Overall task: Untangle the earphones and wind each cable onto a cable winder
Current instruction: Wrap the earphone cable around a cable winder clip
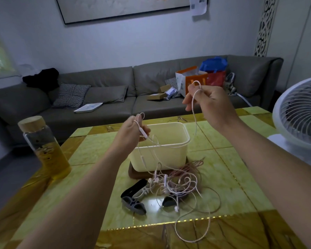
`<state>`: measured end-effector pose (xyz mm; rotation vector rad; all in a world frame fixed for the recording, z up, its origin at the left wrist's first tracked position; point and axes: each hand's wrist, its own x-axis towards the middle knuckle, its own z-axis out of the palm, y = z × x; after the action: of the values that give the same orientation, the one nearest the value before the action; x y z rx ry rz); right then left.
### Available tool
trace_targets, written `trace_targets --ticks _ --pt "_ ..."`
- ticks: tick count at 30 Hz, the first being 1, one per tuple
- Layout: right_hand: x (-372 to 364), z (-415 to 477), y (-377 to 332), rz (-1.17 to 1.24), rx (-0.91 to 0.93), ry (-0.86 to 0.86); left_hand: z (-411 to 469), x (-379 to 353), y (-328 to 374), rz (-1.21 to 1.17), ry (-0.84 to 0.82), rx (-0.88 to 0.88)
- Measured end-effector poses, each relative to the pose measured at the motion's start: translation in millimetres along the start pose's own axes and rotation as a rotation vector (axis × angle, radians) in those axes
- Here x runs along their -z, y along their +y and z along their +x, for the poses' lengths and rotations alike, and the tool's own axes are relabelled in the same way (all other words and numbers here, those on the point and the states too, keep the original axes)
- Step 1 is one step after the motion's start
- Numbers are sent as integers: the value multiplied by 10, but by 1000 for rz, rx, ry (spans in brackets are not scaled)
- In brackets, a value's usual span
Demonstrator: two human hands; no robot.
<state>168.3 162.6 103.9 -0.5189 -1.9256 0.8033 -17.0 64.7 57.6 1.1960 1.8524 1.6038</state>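
Note:
A tangle of white and pinkish earphone cables (178,184) lies on the table in front of a cream plastic bin (169,153). My left hand (133,132) is raised above the bin and pinches one white cable (194,112) at its inline remote. My right hand (208,103) is held higher and to the right, pinching the same cable, which loops over its fingers. The cable hangs from both hands down into the tangle. Several cable winders lie beside the tangle: a black one (133,187), a grey one (133,203), a white one (144,190) and a dark one (169,201).
A glass bottle with a wooden lid (43,148) stands at the table's left edge. A white fan (300,112) stands at the right. The bin rests on a dark tray (133,174). Behind the green tiled table (223,159) is a grey sofa (101,87) with bags and boxes.

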Motion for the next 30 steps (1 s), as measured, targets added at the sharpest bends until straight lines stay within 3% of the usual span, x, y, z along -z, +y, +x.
trace_targets --ticks 5,11,16,20,28,30 --pt "19 -69 -202 -116 -214 -532 -7 9 -27 -91 104 52" --pt "-75 -186 -316 -132 -333 -937 18 104 65 -243 136 -10" --pt "-497 -533 -171 -489 -337 -1323 14 128 112 -612 153 194" --pt "-643 -626 -119 -769 -243 -1299 -33 246 28 -725 19 221" --pt "-695 -557 -256 -761 -192 -1114 -40 321 -134 -788 -20 267" --pt "-673 -551 -293 -654 -206 -1051 -55 341 -162 -801 -41 272"
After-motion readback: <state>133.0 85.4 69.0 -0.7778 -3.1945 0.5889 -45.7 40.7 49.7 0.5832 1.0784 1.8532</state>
